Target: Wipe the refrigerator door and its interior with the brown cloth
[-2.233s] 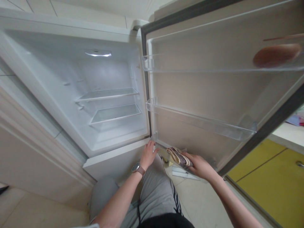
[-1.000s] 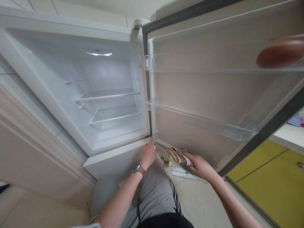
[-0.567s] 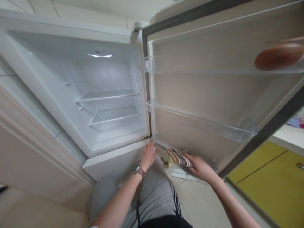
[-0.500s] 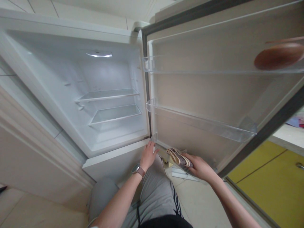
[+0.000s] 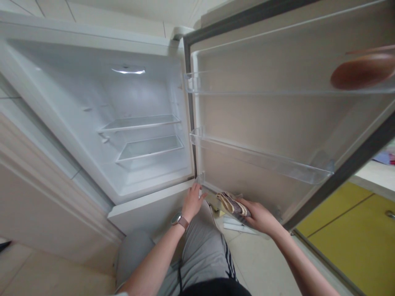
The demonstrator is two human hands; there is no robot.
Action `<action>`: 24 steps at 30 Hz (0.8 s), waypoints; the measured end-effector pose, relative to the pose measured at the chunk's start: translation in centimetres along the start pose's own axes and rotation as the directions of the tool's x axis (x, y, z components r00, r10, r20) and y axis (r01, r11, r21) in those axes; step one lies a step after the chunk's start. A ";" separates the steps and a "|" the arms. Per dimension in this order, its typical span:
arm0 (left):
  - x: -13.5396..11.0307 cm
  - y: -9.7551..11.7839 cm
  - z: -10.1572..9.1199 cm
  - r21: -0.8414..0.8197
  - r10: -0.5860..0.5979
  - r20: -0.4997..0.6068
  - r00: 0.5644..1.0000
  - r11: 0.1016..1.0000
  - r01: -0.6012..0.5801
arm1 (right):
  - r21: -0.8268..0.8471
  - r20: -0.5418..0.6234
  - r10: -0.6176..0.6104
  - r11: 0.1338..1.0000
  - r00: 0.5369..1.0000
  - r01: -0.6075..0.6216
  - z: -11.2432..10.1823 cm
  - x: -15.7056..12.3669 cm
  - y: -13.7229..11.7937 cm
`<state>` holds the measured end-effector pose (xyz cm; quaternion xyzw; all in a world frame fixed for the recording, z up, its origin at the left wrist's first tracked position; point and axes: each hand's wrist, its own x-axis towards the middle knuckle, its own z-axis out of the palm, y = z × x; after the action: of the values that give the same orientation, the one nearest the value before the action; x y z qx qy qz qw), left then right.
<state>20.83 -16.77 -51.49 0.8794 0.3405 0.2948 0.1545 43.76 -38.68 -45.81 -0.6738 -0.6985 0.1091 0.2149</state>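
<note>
An open fridge [image 5: 92, 135] stands before me, its door [image 5: 262, 123] swung out to the right. My left hand [image 5: 191, 201], with a watch on the wrist, rests fingers-flat against the bottom corner of the door near the lowest door bin [image 5: 216, 197]. My right hand [image 5: 261, 216] is closed on a folded striped cloth [image 5: 233, 204], brown and cream, pressed into that lowest bin.
Two glass shelves [image 5: 148, 146] sit low inside the white fridge compartment. Clear door bins [image 5: 262, 162] run across the door; a brown rounded object [image 5: 361, 74] lies in the top one. A yellow cabinet [image 5: 354, 230] is at the right. My grey-trousered knees [image 5: 200, 255] are below.
Almost nothing differs: both hands stay at the lowest door bin, the right hand still on the cloth. Only the view shifts slightly.
</note>
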 end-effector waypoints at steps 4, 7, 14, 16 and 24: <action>-0.1 0.0 -0.1 0.007 0.006 -0.002 1.000 1.000 -0.006 | 0.001 0.005 0.013 1.000 1.000 -0.013 0.0 0.0 0.0; -0.1 0.1 -0.1 0.009 -0.005 0.004 1.000 1.000 0.005 | 0.002 0.005 0.007 1.000 1.000 -0.007 0.1 0.0 0.1; 0.0 0.0 0.0 0.008 -0.007 0.006 1.000 1.000 0.007 | -0.014 -0.006 -0.003 1.000 1.000 0.003 0.2 0.0 0.2; 0.0 0.1 -0.1 0.006 -0.009 0.005 1.000 1.000 0.009 | -0.008 0.002 0.003 1.000 1.000 -0.003 0.2 0.0 0.2; 0.0 0.3 -0.2 0.027 -0.020 0.008 1.000 0.999 0.020 | -0.010 -0.015 -0.018 1.000 1.000 0.018 0.4 0.0 0.6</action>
<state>20.88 -16.99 -51.24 0.8791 0.3524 0.2852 0.1469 44.11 -38.60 -46.38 -0.6694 -0.7034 0.0988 0.2179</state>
